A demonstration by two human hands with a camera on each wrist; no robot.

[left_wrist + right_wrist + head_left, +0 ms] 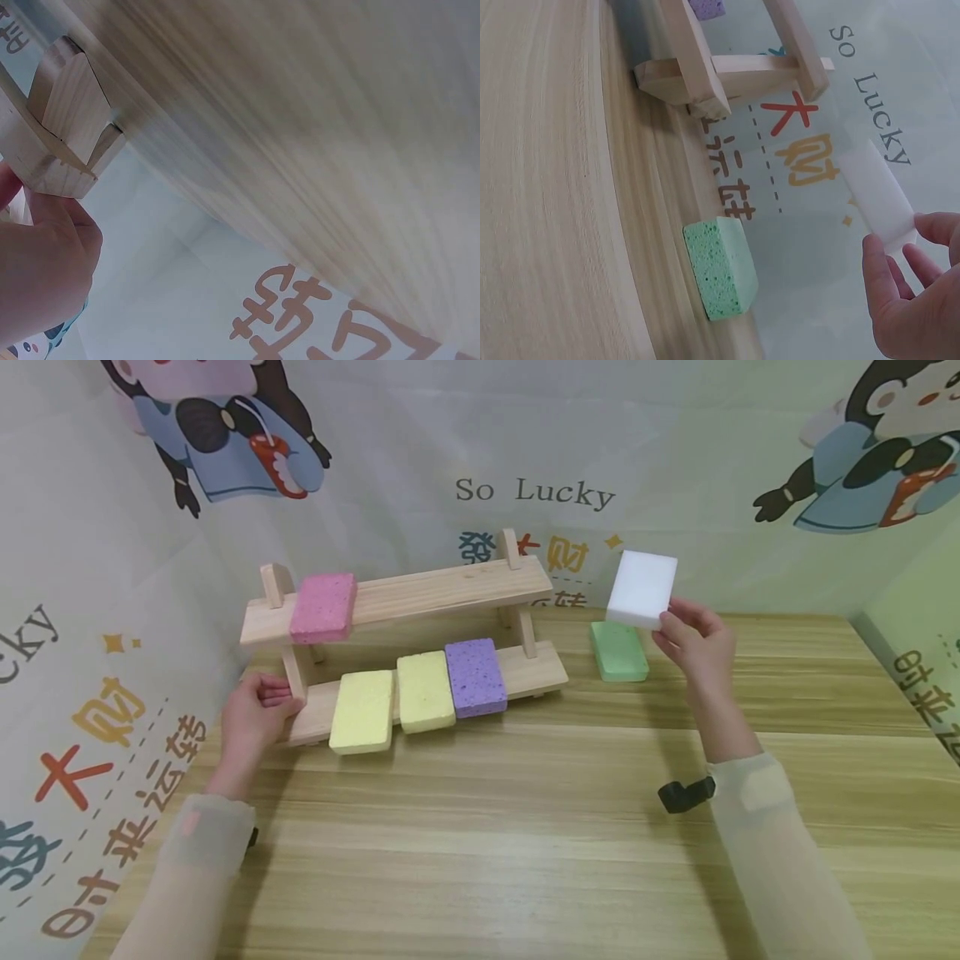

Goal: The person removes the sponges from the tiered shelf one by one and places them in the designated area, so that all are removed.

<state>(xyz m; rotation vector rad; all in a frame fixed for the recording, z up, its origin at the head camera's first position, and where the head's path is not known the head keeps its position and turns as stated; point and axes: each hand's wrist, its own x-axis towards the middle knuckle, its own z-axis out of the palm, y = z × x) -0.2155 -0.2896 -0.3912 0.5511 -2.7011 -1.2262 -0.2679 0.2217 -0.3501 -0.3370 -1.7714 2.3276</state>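
Observation:
My right hand (701,639) pinches a white sponge block (642,587) by its lower right corner, up off the table. In the right wrist view the thumb and fingers sit at one end of that white sponge (877,196). My left hand (258,718) grips the left end of a two-tier wooden rack (450,589), at the lower shelf by the upright. A pink sponge (324,608) lies on the rack's upper shelf. Along the lower shelf sit a yellow sponge (362,712), a second yellow sponge (426,691) and a purple sponge (476,677).
A green sponge (619,652) lies on the wooden table (495,852), right of the rack and below the white sponge in the head view. A printed cloth backdrop (390,452) rises behind and at both sides.

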